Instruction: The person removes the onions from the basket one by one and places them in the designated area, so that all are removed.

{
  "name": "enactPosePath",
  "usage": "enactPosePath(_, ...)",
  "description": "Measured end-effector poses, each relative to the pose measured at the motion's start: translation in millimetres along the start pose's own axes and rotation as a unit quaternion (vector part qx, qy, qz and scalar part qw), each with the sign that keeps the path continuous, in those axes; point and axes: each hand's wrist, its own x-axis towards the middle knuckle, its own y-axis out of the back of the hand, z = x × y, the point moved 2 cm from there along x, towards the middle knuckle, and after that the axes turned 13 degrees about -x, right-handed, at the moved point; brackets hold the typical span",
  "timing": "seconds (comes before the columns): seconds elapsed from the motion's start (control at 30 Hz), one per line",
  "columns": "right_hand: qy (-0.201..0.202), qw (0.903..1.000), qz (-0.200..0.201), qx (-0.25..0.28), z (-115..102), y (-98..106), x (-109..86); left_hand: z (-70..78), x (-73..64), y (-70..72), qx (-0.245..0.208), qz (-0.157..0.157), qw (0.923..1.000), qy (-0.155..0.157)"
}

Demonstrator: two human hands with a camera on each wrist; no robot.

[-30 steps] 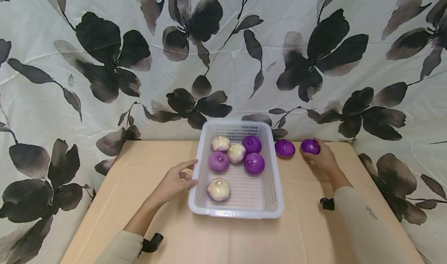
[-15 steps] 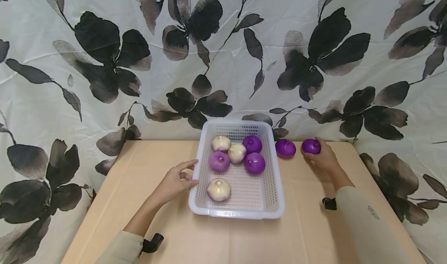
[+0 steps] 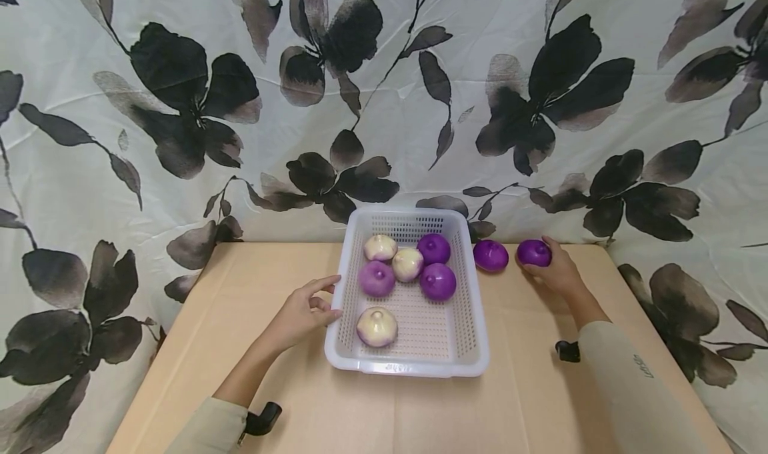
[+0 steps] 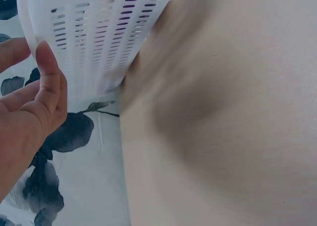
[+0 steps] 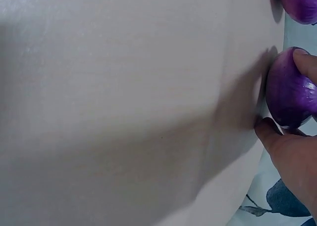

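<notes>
My left hand (image 3: 304, 312) pinches the left rim of a white perforated plastic basket (image 3: 480, 334) between thumb and fingers, as the left wrist view shows from below. Inside the basket lie 3 purple onions (image 3: 437, 281) and 3 pale, peeled-looking onions (image 3: 377, 327). At the table's far right, my right hand (image 3: 557, 272) grips a purple onion (image 3: 533, 253) from its right side. In the right wrist view a thumb and fingers curl around that onion (image 5: 287, 92). Another purple onion (image 3: 491, 256) sits between it and the basket.
The light wood-toned table (image 3: 288, 401) ends just behind the onions at its back edge. A white cloth (image 3: 444, 14) with dark flowers hangs behind and to both sides. Black wrist devices (image 3: 263, 419) sit at both sleeves.
</notes>
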Motion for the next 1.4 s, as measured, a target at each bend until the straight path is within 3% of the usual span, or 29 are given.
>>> enactPosePath(0.27,-0.004,0.9999,-0.007,0.009,0.4,2.7,-2.4,0.3,0.0,0.0,0.004,0.0,1.0,-0.002)
enactPosePath(0.57,-0.005,0.9987,-0.012,0.05,-8.1,22.2,-10.0,1.3,0.1,-0.2,0.007,0.001,1.0,-0.007)
enactPosePath(0.9,0.058,0.9945,0.022,0.084,-23.7,43.2,-17.6,3.0,0.4,-0.7,0.011,0.0,0.9999,-0.006)
enactPosePath(1.1,0.088,0.9909,0.012,0.101,-46.8,53.3,-25.7,3.3,0.7,-1.3,0.01,0.0,0.9999,-0.005)
enactPosePath(1.4,0.149,0.9851,0.006,0.085,-103.1,61.0,-39.7,4.0,1.5,-0.5,0.01,0.001,0.9999,-0.004)
